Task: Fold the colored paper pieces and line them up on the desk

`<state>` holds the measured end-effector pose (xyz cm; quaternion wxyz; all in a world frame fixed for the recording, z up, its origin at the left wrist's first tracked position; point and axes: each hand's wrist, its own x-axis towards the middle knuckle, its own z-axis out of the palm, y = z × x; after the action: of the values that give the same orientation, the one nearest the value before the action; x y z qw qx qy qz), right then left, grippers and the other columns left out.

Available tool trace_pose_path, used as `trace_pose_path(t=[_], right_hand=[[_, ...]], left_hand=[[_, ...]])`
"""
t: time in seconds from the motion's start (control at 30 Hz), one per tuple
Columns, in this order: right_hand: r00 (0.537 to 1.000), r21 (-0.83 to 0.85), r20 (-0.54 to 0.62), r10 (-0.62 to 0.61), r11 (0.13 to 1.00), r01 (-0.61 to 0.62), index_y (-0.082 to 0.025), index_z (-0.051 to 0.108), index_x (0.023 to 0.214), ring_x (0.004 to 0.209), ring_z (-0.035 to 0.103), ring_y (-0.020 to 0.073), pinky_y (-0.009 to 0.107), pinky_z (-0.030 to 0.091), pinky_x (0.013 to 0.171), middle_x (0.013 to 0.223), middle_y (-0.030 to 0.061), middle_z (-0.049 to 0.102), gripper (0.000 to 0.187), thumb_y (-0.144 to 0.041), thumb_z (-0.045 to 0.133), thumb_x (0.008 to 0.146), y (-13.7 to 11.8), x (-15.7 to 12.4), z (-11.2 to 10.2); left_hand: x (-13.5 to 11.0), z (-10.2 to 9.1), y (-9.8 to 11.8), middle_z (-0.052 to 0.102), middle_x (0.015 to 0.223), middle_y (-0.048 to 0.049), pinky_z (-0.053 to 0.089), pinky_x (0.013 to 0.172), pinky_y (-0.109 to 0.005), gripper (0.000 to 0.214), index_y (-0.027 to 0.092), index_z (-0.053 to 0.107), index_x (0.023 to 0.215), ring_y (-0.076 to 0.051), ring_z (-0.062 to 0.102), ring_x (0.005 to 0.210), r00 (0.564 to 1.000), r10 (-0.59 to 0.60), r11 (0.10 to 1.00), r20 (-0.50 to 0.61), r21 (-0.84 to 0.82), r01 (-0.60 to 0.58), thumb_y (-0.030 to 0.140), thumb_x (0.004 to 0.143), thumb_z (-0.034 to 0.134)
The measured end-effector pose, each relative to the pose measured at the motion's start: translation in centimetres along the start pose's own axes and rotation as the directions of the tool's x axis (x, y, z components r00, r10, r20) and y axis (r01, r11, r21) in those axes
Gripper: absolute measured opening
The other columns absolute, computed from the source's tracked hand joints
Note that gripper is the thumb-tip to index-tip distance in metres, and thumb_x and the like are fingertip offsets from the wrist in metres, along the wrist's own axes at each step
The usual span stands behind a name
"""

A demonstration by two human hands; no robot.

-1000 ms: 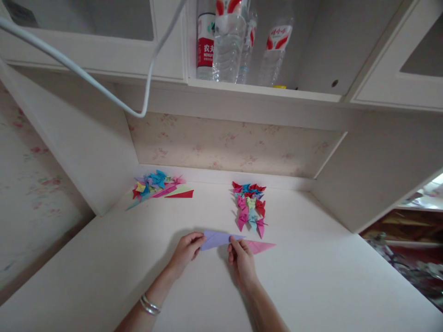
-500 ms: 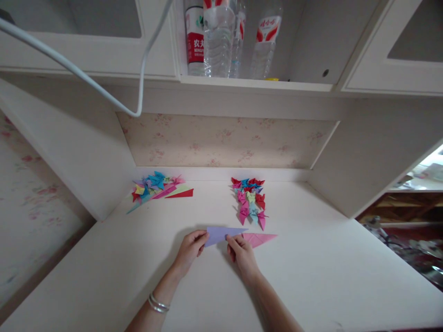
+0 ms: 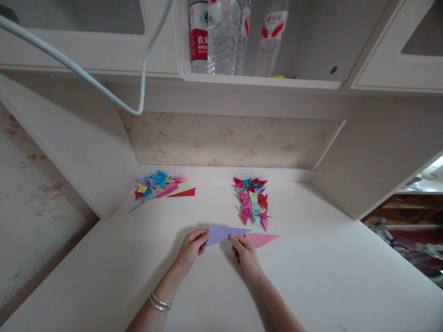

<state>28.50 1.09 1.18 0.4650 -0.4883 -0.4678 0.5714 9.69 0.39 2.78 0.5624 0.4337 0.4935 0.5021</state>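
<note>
A folded lilac paper triangle (image 3: pixel 223 233) lies flat on the white desk (image 3: pixel 311 276), its tip pointing right. My left hand (image 3: pixel 190 248), with bangles on the wrist, pinches the paper's left end. My right hand (image 3: pixel 245 251) pinches its lower edge near the tip. A pink folded paper triangle (image 3: pixel 265 239) lies just right of my right hand, partly behind it. Beyond it sits a cluster of small folded paper cranes (image 3: pixel 253 200) in red, pink, blue and green.
A second heap of coloured folded papers and flat triangles (image 3: pixel 161 185) lies at the back left by the desk's side wall. Water bottles (image 3: pixel 224 34) stand on the shelf above. A white cable (image 3: pixel 104 90) hangs across the upper left. The desk drops off at the right.
Both hands and the lilac paper stay in nearly the same place; the paper's fold looks pressed flatter. The view has shifted slightly.
</note>
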Motion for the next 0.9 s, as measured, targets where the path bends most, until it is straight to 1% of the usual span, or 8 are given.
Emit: trace_pose_path(t=[0.17,0.3,0.47,0.57,0.67,0.77,0.83,0.9], right_hand=[[1.000,0.010,0.007,-0.003,1.000,0.003,-0.018,0.050,0.056,0.038,0.034,0.0062,0.022,0.021,0.039,0.047,-0.0052,0.046,0.047,-0.057,0.060,0.080,0.2,0.1,0.0],[1.000,0.020,0.004,-0.004,1.000,0.004,-0.018,0.051,0.057,0.038,0.033,0.0062,0.022,0.020,0.039,0.047,-0.0052,0.046,0.046,-0.057,0.060,0.080,0.3,0.1,0.0],[1.000,0.043,0.000,-0.015,0.999,0.015,-0.018,0.051,0.057,0.039,0.033,0.0057,0.021,0.020,0.040,0.048,-0.0051,0.046,0.045,-0.056,0.061,0.080,0.3,0.1,-0.1],[1.000,0.046,-0.013,-0.002,0.999,0.002,-0.018,0.051,0.057,0.038,0.032,0.0057,0.021,0.019,0.039,0.048,-0.0053,0.046,0.045,-0.057,0.062,0.079,0.3,0.1,-0.1],[0.999,0.064,-0.053,-0.004,0.998,0.007,-0.019,0.051,0.057,0.037,0.032,0.0059,0.022,0.019,0.038,0.046,-0.0057,0.044,0.045,-0.057,0.063,0.078,0.3,0.0,0.1],[0.994,0.132,-0.109,-0.015,0.991,0.029,-0.019,0.050,0.058,0.037,0.032,0.0060,0.022,0.020,0.039,0.046,-0.0062,0.044,0.044,-0.056,0.064,0.077,-0.1,-0.3,0.2],[0.989,0.186,-0.147,-0.029,0.981,0.057,-0.019,0.050,0.058,0.038,0.033,0.0062,0.022,0.022,0.039,0.047,-0.0059,0.044,0.043,-0.055,0.065,0.076,-0.7,-0.6,-0.2],[0.984,0.210,-0.170,-0.056,0.973,0.092,-0.019,0.052,0.059,0.040,0.036,0.0067,0.023,0.025,0.040,0.050,-0.0047,0.047,0.041,-0.054,0.066,0.077,-1.4,-0.8,-1.1]], left_hand=[[0.0,0.0,0.1,0.040,0.054,0.0060,0.019,0.042,-0.019,0.037,0.014,0.062,0.077,-0.005,0.030,0.045,1.000,-0.012,1.000,-0.011,0.005,0.012,0.050,0.073,0.065],[-0.1,0.0,0.1,0.043,0.055,0.0050,0.019,0.041,-0.020,0.038,0.014,0.060,0.072,-0.005,0.030,0.044,1.000,0.005,1.000,-0.015,-0.023,-0.005,0.052,0.075,0.063],[-0.3,0.0,0.2,0.041,0.053,0.0060,0.018,0.042,-0.020,0.036,0.012,0.064,0.084,-0.006,0.031,0.045,1.000,-0.013,1.000,0.021,0.002,0.013,0.046,0.074,0.066],[-0.3,0.0,0.3,0.041,0.053,0.0061,0.019,0.044,-0.020,0.037,0.012,0.065,0.085,-0.006,0.032,0.046,0.999,-0.048,0.998,0.025,0.030,0.047,0.047,0.071,0.068],[-0.3,0.1,0.4,0.041,0.051,0.0064,0.019,0.044,-0.020,0.037,0.012,0.065,0.084,-0.007,0.032,0.046,0.998,-0.056,0.998,0.030,0.040,0.055,0.047,0.070,0.068],[-0.3,0.2,0.5,0.048,0.058,0.0039,0.020,0.043,-0.020,0.034,0.013,0.065,0.081,-0.006,0.033,0.047,0.999,-0.029,0.999,0.019,0.025,0.029,0.045,0.072,0.066],[-0.3,0.2,0.4,0.052,0.065,0.0020,0.020,0.042,-0.019,0.032,0.013,0.065,0.082,-0.006,0.035,0.047,1.000,-0.014,1.000,0.004,0.010,0.014,0.043,0.072,0.066],[-0.2,0.1,0.2,0.054,0.068,0.0014,0.020,0.041,-0.019,0.031,0.013,0.065,0.084,-0.005,0.035,0.048,1.000,-0.008,1.000,-0.004,-0.003,0.008,0.043,0.073,0.066]])
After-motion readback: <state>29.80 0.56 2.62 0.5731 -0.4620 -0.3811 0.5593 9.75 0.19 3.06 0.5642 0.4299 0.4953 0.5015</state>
